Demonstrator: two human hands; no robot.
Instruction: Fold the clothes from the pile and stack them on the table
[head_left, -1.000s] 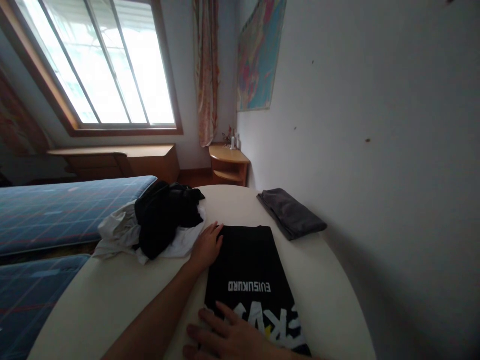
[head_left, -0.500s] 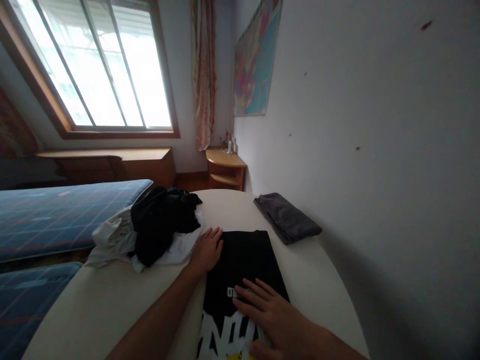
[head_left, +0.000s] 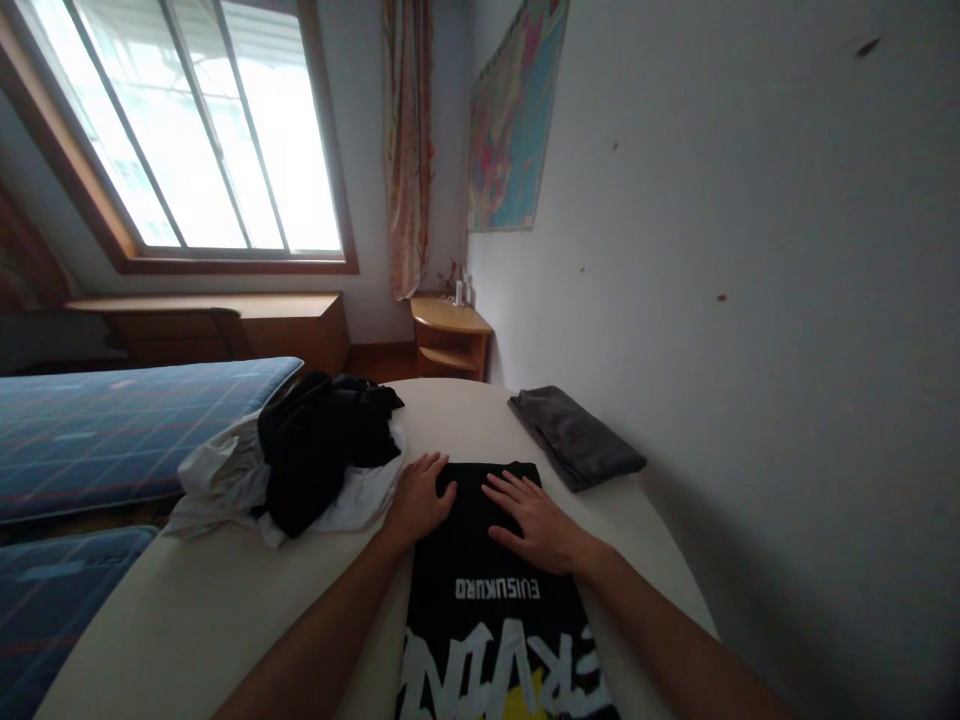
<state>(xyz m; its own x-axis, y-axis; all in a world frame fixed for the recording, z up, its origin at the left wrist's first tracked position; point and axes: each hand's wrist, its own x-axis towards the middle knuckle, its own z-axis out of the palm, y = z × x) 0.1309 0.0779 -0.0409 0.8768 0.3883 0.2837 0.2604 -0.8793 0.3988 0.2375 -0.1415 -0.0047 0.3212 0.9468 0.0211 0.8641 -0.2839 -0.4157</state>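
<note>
Seemingly, both flattened hands [head_left: 421, 503] [head_left: 538, 525] touch black cloth [head_left: 499, 608].

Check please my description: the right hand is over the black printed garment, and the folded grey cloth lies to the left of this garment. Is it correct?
Not quite: the folded grey cloth lies to the right of the black printed garment, as the head view shows. The right hand is indeed over the garment.

The left hand [head_left: 421, 505] and right hand [head_left: 538, 525] are bare, with slender fingers [head_left: 519, 492], rounded at the tips; the left forearm [head_left: 322, 630] and right forearm [head_left: 649, 630] are bare too, smooth in outline and narrowing to slim, uncovered wrists [head_left: 587, 556]
</note>
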